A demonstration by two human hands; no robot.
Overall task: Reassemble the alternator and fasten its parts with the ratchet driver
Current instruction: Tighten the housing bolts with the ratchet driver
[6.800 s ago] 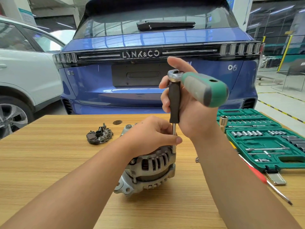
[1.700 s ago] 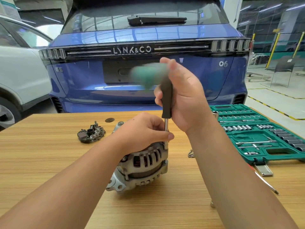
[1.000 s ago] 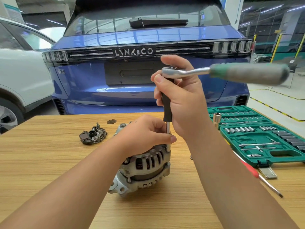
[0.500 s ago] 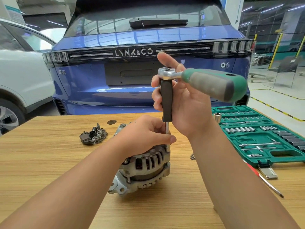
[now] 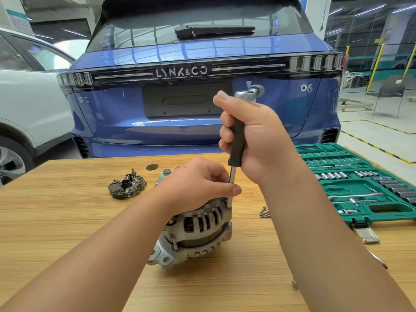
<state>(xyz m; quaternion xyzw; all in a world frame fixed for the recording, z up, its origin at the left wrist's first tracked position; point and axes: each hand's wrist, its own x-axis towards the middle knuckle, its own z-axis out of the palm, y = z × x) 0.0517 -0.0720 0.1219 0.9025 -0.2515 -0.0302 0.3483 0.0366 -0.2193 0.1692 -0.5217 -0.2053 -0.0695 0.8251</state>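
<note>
The silver alternator (image 5: 198,230) stands on the wooden table (image 5: 56,217). My left hand (image 5: 198,183) rests on its top, fingers curled around the housing, thumb against the driver's steel shaft. The ratchet driver (image 5: 236,140) stands upright, its tip at the alternator's right rim. My right hand (image 5: 254,136) grips its black vertical handle. The chrome ratchet head (image 5: 246,95) shows above my fingers; the green handle is hidden behind the hand. A dark rectifier part (image 5: 127,185) lies to the left.
An open green socket set case (image 5: 360,188) lies at the right. Loose bolts (image 5: 263,212) lie beside the alternator and a small dark disc (image 5: 152,167) at the back. A blue car (image 5: 202,86) stands behind the table, a white car (image 5: 27,104) at the left.
The green ratchet handle has swung from pointing right to behind my right hand, out of sight. My left hand and the alternator have stayed put.
</note>
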